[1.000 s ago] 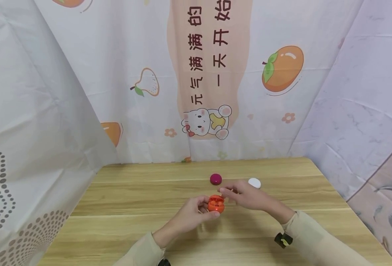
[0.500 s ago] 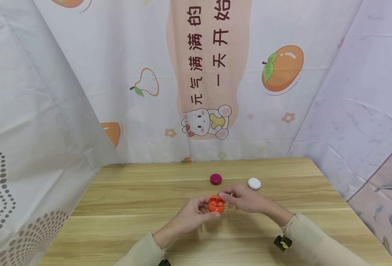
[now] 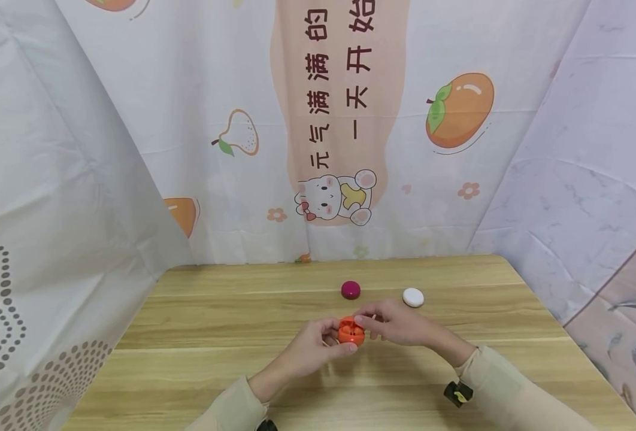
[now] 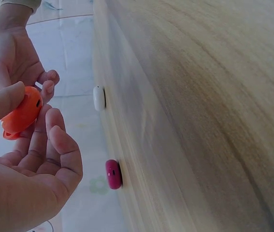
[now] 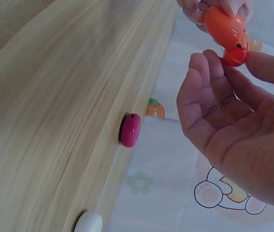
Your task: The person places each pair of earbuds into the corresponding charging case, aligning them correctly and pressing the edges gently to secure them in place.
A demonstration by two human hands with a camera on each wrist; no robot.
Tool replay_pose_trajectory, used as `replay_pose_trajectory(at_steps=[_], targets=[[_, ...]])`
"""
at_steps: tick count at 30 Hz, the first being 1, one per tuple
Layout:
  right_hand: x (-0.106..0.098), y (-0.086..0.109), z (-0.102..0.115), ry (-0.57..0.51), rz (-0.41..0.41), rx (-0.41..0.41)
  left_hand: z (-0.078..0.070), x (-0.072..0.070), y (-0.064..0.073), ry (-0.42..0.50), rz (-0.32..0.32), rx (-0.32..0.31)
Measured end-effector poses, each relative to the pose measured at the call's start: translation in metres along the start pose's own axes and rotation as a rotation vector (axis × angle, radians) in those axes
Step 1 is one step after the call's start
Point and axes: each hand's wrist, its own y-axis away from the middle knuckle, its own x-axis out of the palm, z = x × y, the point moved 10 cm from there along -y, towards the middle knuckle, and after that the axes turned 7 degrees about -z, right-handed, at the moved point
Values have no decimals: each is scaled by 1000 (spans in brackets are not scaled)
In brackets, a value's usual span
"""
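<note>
An orange earbud case (image 3: 351, 338) is held above the table with its lid up and orange earbuds visible inside. My left hand (image 3: 308, 348) grips the body of the case between thumb and fingers. At the lid (image 5: 235, 55), the thumb and index finger of my right hand (image 3: 396, 324) pinch the edge; the other fingers are loosely curled beside it. In the left wrist view the case's rounded body (image 4: 24, 113) shows a small dark port, and the lid is partly hidden.
On the wooden table (image 3: 215, 323), a magenta earbud case (image 3: 351, 290) lies shut behind the hands. A white case (image 3: 413, 297) lies farther right. Printed cloth curtains (image 3: 232, 197) stand along the back and sides.
My right hand has moved slightly left and its thumb has come onto the raised lid of the orange case. My left hand and the case have stayed nearly still.
</note>
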Motion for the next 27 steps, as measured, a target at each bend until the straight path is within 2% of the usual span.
replay_pose_trajectory(at_steps=[13, 27], targets=[[-1, 1, 7, 1, -1, -9, -2, -1, 1, -9, 4, 17], [0, 1, 2, 1, 4, 9, -1, -1, -1, -4, 7, 17]])
